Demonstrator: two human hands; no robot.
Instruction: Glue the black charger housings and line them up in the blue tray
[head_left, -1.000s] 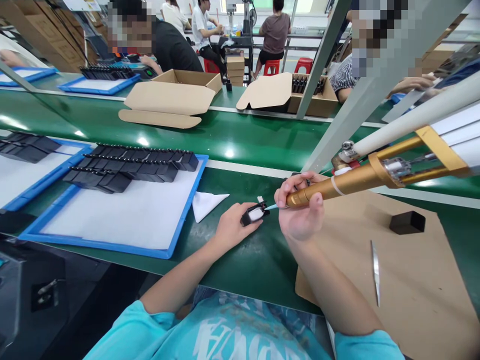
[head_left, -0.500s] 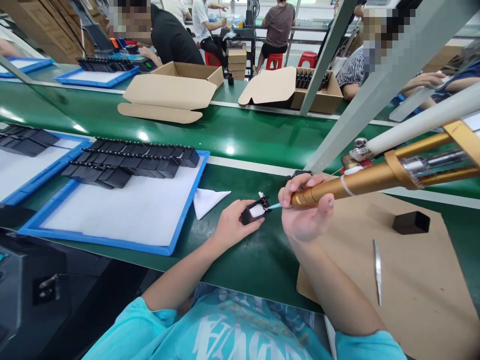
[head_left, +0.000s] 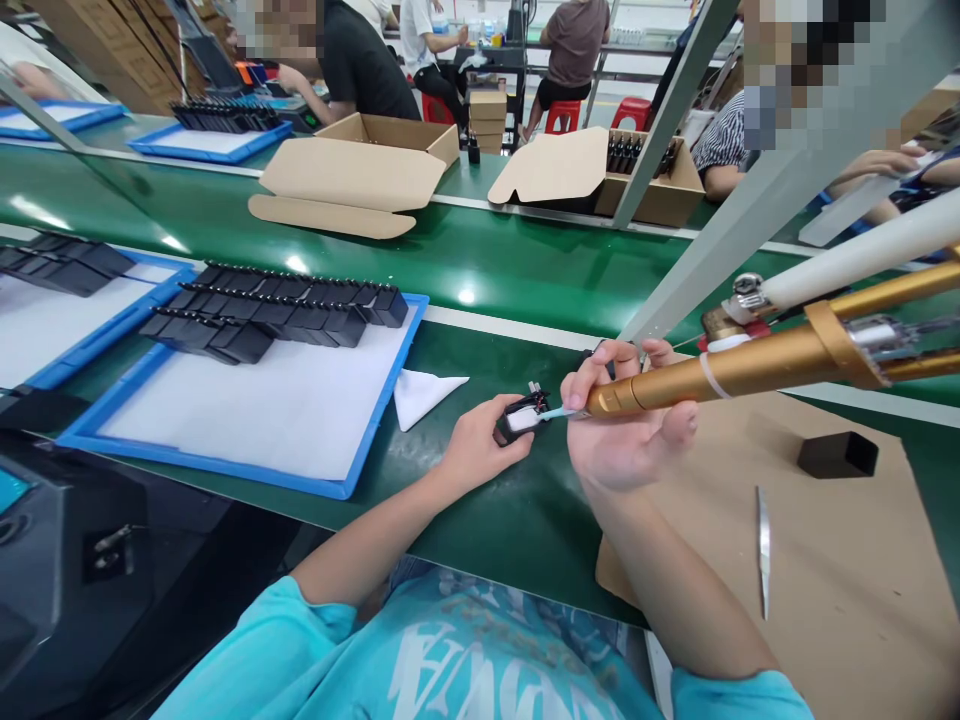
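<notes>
My left hand (head_left: 480, 440) grips a small black housing (head_left: 517, 425) between thumb and fingers, just above the green bench. White material fills part of the housing's upper side, and small wires and a pale connector show at its far end. My right hand (head_left: 626, 430) holds a gold dispensing gun (head_left: 675, 375) near its front, with the fingers curled at the tip end and the thumb apart. The gun's pale blue nozzle (head_left: 556, 412) points left and reaches the housing. Whether anything flows from it is too small to tell.
Left stands a blue-rimmed tray (head_left: 345, 488) with rows of black housings (head_left: 285, 310). A white cloth (head_left: 424, 395) lies beside it. On the cardboard sheet (head_left: 697, 560) are tweezers (head_left: 763, 550) and a black case (head_left: 838, 455). A grey post (head_left: 735, 215) slants behind the gun.
The view has shifted slightly, so the scene sits a little further right. Both hands keep their hold, with the nozzle still at the housing. My right thumb stands slightly further from the gun.
</notes>
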